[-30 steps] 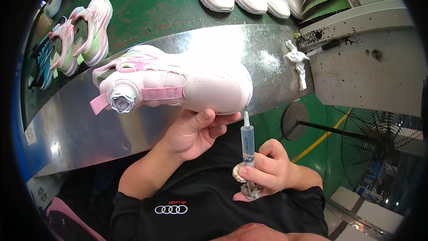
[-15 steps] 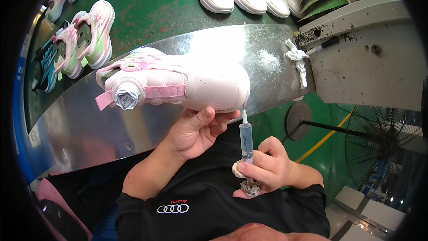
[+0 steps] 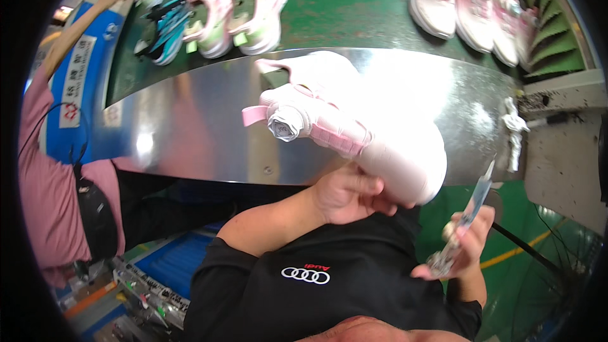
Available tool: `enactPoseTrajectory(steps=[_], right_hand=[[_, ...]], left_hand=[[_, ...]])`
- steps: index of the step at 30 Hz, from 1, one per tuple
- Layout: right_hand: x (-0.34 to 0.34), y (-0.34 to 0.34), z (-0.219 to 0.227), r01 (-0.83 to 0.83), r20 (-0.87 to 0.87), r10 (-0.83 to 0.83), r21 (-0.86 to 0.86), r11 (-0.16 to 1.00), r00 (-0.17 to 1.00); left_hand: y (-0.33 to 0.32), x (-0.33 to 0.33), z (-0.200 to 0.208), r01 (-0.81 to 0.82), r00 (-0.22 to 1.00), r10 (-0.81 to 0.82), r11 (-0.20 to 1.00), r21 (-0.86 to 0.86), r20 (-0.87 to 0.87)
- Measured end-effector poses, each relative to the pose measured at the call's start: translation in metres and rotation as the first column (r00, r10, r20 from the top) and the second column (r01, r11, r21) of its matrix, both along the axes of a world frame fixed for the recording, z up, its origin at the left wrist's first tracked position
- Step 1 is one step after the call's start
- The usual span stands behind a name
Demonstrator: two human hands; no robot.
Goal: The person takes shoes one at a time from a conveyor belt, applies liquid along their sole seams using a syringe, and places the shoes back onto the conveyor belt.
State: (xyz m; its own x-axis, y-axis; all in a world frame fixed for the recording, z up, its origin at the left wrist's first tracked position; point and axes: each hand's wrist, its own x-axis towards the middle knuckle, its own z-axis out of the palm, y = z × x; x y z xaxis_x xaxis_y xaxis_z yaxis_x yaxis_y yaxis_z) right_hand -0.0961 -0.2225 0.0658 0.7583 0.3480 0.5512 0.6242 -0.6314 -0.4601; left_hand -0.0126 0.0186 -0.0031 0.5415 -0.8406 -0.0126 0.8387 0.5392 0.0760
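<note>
In the head view, the left hand (image 3: 349, 197) is closed on a pale pink shoe (image 3: 386, 158), gripping its near side by the toe end. The shoe is in the middle, above the shiny metal table (image 3: 202, 120), with its toe to the right and its heel to the left. I cannot tell if the shoe touches the table. It has a round white knob (image 3: 285, 123), a pink strap (image 3: 342, 140) and a pink loop (image 3: 255, 115) at its left end. The right hand (image 3: 467, 240) is wrapped around a syringe (image 3: 477, 197) on the right. The syringe's tip points to the far side and is apart from the shoe. Farther right, a twisted white rag (image 3: 514, 133) lies on the table. On the far side is a green top (image 3: 354, 12). Some pink and white shoes (image 3: 434, 0) stand in a row at its right, beside green flaps (image 3: 557, 50). At its left are pink and green shoes (image 3: 263, 16) and a blue and black shoe (image 3: 167, 33). At the far left, another person in a pink shirt (image 3: 57, 209) reaches one arm (image 3: 73, 38) to the far side.
</note>
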Motion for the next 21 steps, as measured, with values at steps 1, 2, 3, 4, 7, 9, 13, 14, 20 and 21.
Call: enactPoseTrajectory(steps=[1, 2, 3, 4, 7, 9, 13, 14, 20, 21], right_hand=[[0.006, -0.008, -0.010, 0.018, -0.018, -0.018, 0.014, 1.000, 1.000], [0.014, -0.013, -0.021, 0.013, -0.032, -0.013, 0.012, 1.000, 0.999], [0.024, -0.017, -0.030, 0.019, -0.046, -0.019, 0.003, 1.000, 0.999], [0.037, -0.020, -0.034, 0.007, -0.085, -0.008, -0.008, 1.000, 0.996], [0.054, -0.022, -0.044, 0.047, -0.211, -0.012, 0.160, 0.986, 0.977], [0.063, -0.023, -0.050, 0.060, -0.220, -0.013, 0.206, 0.977, 0.975], [0.077, -0.019, -0.061, 0.091, -0.286, -0.005, 0.288, 0.953, 0.958], [0.079, -0.014, -0.062, 0.104, -0.295, -0.011, 0.303, 0.947, 0.955], [0.077, -0.003, -0.070, 0.149, -0.239, -0.094, 0.223, 0.964, 0.966], [0.075, -0.002, -0.073, 0.162, -0.251, -0.101, 0.237, 0.958, 0.963]], left_hand=[[0.013, -0.013, -0.001, 0.003, 0.999, -0.003, 1.000, -0.007, -0.032], [0.032, -0.029, -0.001, -0.027, 0.996, 0.043, 0.981, 0.191, -0.079], [0.045, -0.038, 0.018, -0.067, 0.991, 0.101, 0.944, 0.324, -0.090], [0.057, -0.044, 0.023, -0.107, 0.988, 0.140, 0.925, 0.365, -0.067], [0.090, -0.052, 0.037, -0.173, 0.969, 0.238, 0.849, 0.499, -0.068], [0.095, -0.046, 0.039, -0.213, 0.967, 0.256, 0.791, 0.573, 0.006], [0.088, -0.005, 0.037, -0.342, 0.937, 0.185, 0.670, 0.659, 0.297], [0.084, 0.014, 0.031, -0.398, 0.910, 0.193, 0.648, 0.649, 0.366], [0.002, 0.160, 0.026, -0.403, 0.895, 0.159, 0.691, 0.600, 0.417], [-0.011, 0.160, 0.026, -0.389, 0.903, 0.160, 0.702, 0.597, 0.400]])
